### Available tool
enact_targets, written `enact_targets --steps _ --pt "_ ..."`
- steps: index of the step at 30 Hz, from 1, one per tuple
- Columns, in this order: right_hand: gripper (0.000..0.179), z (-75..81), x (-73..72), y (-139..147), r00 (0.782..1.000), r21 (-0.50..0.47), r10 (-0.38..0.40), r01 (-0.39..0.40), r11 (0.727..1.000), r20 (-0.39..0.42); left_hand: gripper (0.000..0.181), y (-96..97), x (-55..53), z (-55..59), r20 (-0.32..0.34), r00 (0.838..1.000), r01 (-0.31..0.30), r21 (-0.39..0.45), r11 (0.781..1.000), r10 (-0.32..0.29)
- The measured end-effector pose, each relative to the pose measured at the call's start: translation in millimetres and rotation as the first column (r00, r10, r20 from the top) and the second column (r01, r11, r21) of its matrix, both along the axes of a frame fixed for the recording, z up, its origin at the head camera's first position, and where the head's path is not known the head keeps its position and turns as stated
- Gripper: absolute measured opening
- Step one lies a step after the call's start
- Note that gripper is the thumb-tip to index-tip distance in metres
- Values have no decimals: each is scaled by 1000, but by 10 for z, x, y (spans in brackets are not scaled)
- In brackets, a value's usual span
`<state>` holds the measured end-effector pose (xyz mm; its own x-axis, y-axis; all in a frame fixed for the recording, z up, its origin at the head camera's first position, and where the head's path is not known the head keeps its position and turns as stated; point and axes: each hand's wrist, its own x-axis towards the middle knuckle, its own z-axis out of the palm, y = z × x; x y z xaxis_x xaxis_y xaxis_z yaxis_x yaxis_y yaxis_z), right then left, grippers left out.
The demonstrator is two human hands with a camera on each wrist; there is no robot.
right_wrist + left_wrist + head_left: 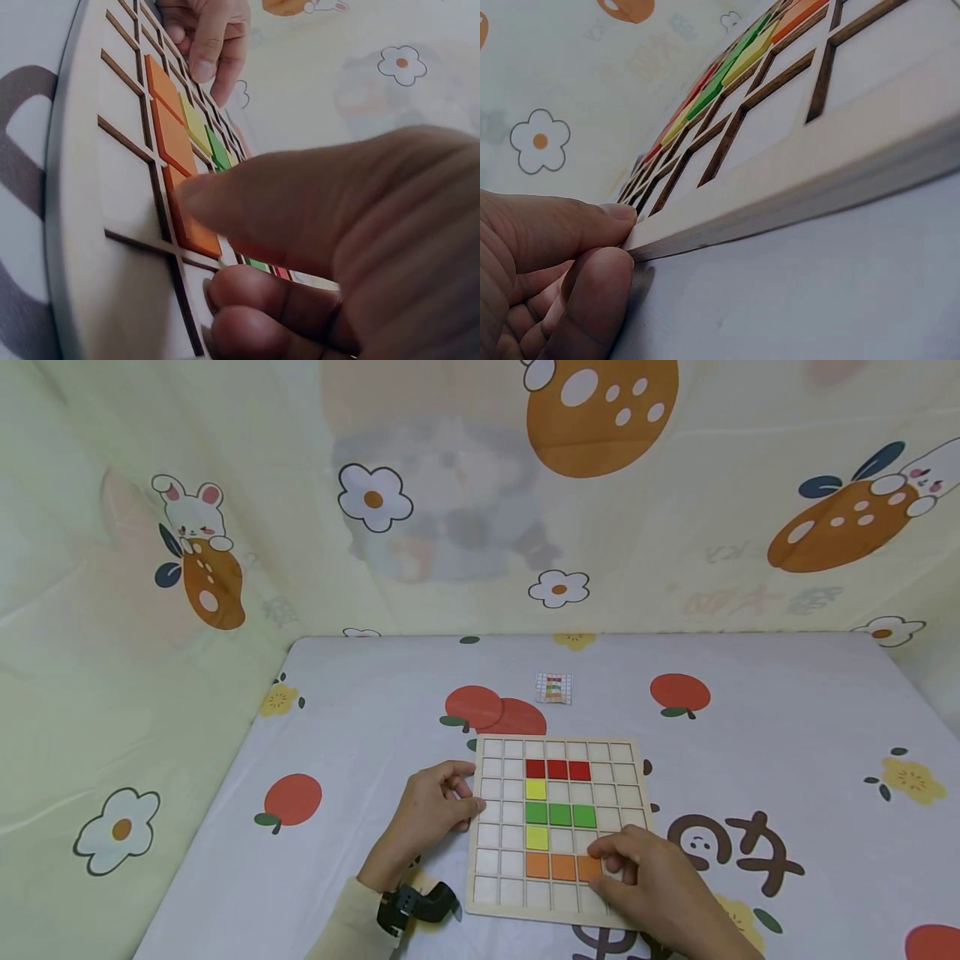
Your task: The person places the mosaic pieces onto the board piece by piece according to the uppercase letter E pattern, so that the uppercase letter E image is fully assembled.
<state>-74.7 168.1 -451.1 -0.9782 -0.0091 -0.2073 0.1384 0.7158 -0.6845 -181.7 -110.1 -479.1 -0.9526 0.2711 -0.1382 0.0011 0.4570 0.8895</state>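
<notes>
A wooden grid board (487,889) lies on the table with coloured square tiles in its cells. From the top run a row of red tiles (557,769), a yellow tile (536,789), a row of green tiles (559,814), another yellow tile (537,837) and a row of orange tiles (562,867). My left hand (435,802) grips the board's left edge, fingertips (619,212) at the rim. Over the rightmost orange tile (191,229) is my right hand (652,881), pinching it between thumb and finger. That tile sits in its cell, partly covered by the thumb.
A small card (553,688) with a coloured grid pattern lies beyond the board. The table is covered by a white cloth printed with fruit (679,692) and flowers. A patterned curtain (450,602) rises behind the table's far edge. A black strap (408,906) circles the left wrist.
</notes>
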Motion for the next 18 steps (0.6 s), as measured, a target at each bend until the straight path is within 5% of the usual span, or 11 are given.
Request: enact_targets --steps 7,14,18 --pt "19 24 5 132 992 4 8 -7 1000 -125 47 -7 -13 -4 17 1000 -1 11 1000 1" --pt "19 22 -28 311 982 85 11 5 996 -189 42 -86 -37 -37 106 994 -29 108 994 17" --pt "27 29 -80 416 977 113 29 -5 994 -211 36 -129 -42 4 59 998 -32 157 987 23"
